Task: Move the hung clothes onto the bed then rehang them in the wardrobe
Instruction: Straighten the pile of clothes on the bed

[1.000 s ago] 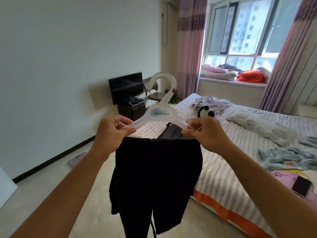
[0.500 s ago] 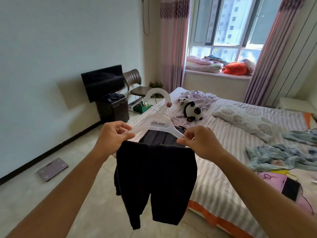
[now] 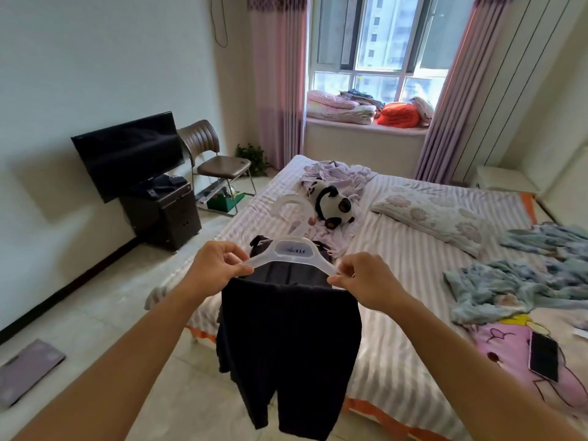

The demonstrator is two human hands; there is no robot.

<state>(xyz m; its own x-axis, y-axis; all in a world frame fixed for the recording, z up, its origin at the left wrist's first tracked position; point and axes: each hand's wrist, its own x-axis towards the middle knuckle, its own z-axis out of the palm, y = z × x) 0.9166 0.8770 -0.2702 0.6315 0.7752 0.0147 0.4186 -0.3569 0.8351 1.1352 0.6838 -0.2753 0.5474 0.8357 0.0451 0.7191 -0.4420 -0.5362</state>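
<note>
Centre frame: left hand [image 3: 213, 269] and right hand [image 3: 366, 279] each pinch an end of the white hanger [image 3: 292, 255]; dark trousers [image 3: 288, 323] hang off it over the bed [image 3: 413, 265] edge.

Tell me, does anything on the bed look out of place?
Yes. A phone lies near the bed's front edge, and crumpled blue clothes are strewn beside it. The dark shorts hang evenly from the hanger.

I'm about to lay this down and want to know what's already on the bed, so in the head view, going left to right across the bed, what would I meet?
Toy panda → pillow → blue clothes → phone.
</note>
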